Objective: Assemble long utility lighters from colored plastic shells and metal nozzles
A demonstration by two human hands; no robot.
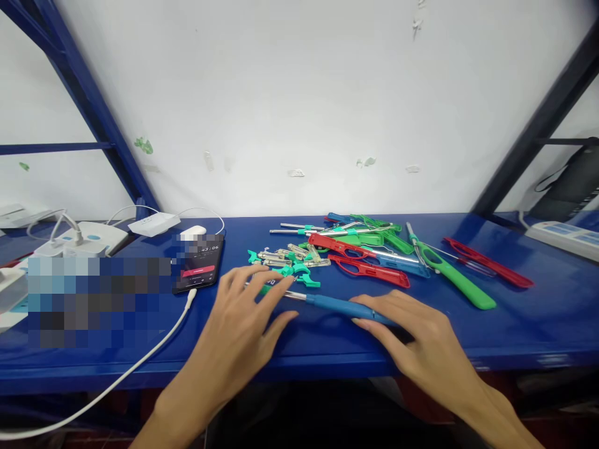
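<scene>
Blue lighter [327,302] runs pretty much sideways near the worktop's [538,321] front edge, metal tube [297,295] left, handle [349,307] right. Right hand [421,330] pinches the handle end; left hand [248,315] arches loosely open over the tube, can't tell if it's touching.

This looks like a small assembly workshop, or a storeroom corner set up as one; which cannot be told. The worktop is a blue metal rack shelf [552,312] beneath the left hand [250,312] and the right hand [416,340], with a scuffed white wall [304,81] beyond both. Loose lighter casings [503,269] lie past the right hand, and teal plastic parts [307,281] just beyond the left. A white power strip [568,236] sits well right of the right hand.
</scene>
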